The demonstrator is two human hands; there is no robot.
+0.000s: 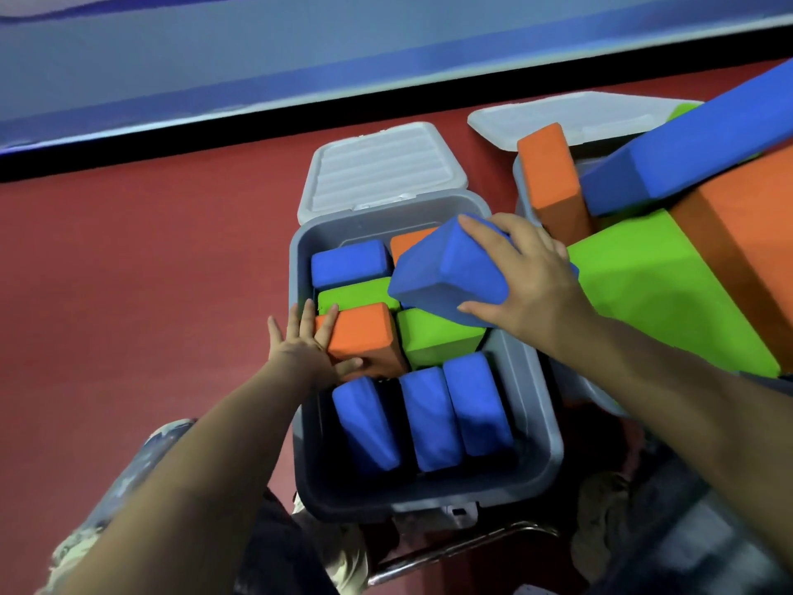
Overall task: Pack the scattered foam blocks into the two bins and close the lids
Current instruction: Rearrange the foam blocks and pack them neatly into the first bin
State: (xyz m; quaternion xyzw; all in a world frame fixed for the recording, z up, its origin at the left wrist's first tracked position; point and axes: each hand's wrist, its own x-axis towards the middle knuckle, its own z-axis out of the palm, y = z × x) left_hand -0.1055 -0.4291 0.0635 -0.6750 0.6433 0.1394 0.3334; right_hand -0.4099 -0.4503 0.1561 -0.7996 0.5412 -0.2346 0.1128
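At frame centre, over the open grey bin, the right hand clamps a blue foam block; left hand, fingers spread, presses an orange block inside

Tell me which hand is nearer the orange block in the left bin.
Left. The left hand is touching the orange block, fingers against its left side. The right hand is up and to the right of it, gripping a blue block over the bin.
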